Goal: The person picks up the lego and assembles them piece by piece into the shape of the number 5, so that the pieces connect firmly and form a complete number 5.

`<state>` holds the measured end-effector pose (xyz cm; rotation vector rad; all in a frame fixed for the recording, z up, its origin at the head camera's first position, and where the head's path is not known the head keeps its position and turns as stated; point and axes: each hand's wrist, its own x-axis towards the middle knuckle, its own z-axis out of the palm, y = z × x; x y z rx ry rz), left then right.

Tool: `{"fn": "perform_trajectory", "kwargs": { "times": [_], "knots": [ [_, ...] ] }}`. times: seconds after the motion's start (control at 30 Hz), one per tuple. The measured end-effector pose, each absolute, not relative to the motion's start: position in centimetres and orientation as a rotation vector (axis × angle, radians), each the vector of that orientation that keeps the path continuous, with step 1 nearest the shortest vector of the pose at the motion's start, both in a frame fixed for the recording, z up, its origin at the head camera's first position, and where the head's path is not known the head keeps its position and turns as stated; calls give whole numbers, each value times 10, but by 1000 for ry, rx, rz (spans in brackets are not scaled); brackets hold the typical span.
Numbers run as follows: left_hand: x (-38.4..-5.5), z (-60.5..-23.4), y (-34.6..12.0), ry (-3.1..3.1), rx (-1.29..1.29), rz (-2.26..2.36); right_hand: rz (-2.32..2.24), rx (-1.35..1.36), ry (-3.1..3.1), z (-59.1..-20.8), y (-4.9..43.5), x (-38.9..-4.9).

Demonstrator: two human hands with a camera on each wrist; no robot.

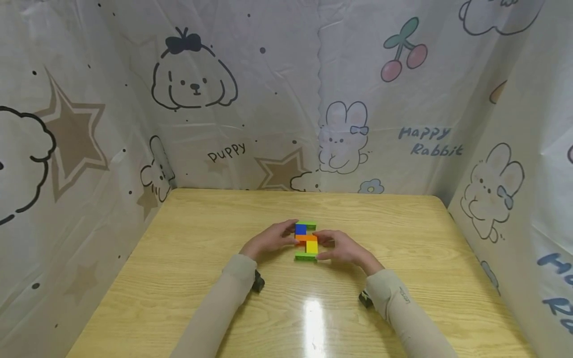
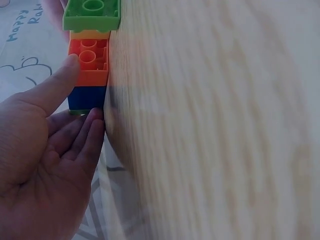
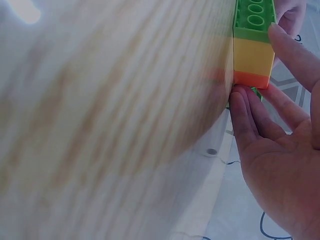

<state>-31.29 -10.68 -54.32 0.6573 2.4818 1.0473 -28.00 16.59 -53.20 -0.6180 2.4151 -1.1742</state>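
Between the hands a joined set of toy building blocks lies on its side on the wooden table (image 1: 201,219). It has a green block (image 1: 305,257) at the near end, then a yellow block (image 1: 312,247), an orange block (image 1: 306,238), a blue block (image 1: 301,229) and another green block (image 1: 310,225) at the far end. My left hand (image 1: 273,237) holds the left side, thumb on the orange block (image 2: 90,77) and fingertips by the blue one. From the right, my right hand (image 1: 341,246) grips it, thumb at the near green block (image 3: 254,22) and fingers by the orange.
Printed curtains (image 1: 277,74) with cartoon animals stand behind and on both sides of the table. A dark wrist device (image 1: 258,282) shows at the left cuff, another dark device (image 1: 365,299) at the right cuff.
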Motion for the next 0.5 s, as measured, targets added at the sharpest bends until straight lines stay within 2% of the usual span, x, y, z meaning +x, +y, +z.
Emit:
{"fn": "perform_trajectory", "kwargs": {
  "times": [0.5],
  "knots": [
    [-310,-543,-108,2485,668,1047,-1190,-590,2415,-533,164,-280]
  ]
}}
